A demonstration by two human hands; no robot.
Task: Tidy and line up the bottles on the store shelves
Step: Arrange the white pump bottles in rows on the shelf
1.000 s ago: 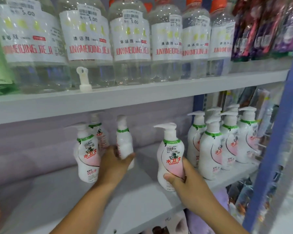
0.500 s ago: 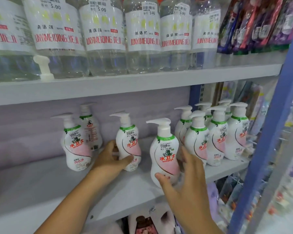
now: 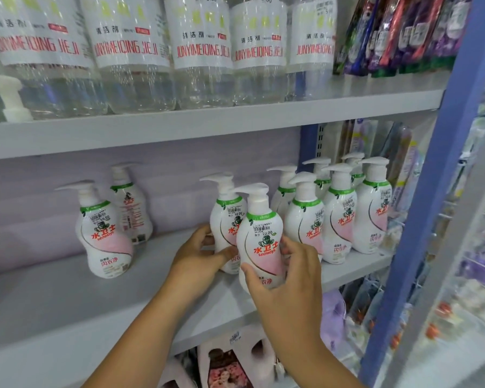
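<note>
Both hands grip pump bottles on the middle shelf (image 3: 67, 309). My right hand (image 3: 289, 278) wraps the front bottle (image 3: 261, 239), thumb across its lower label. At nine o'clock from it, my left hand (image 3: 199, 256) curls round the second bottle (image 3: 227, 219) just behind. A cluster of bottles (image 3: 342, 214) stands at three o'clock; two more (image 3: 104, 233) at nine. Clear bottles (image 3: 202, 51) fill the upper shelf (image 3: 207, 124) at twelve, tops cut off. Blue upright (image 3: 420, 191) at right; goods beyond it are blurred.
</note>
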